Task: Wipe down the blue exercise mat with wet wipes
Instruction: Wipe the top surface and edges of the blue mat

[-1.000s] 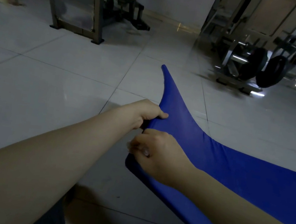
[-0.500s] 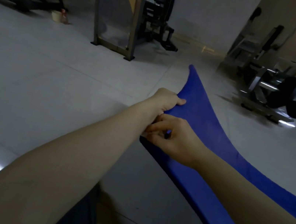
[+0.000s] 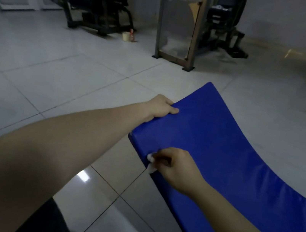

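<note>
Your left hand (image 3: 161,106) grips the raised end of the blue mat (image 3: 221,157), thumb on top (the other fingers are hidden beneath). Your right hand (image 3: 175,166), fingers curled, pinches a white wet wipe (image 3: 150,163) against the mat's near edge, above the tiled floor (image 3: 53,80).

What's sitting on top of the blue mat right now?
The left hand grips the blue mat at its end edge, thumb on top. The right hand pinches a white wet wipe against its near edge. How much wipe lies under that hand is hidden.

A gym: weight machines (image 3: 97,4) on tiled floor (image 3: 54,72).
</note>
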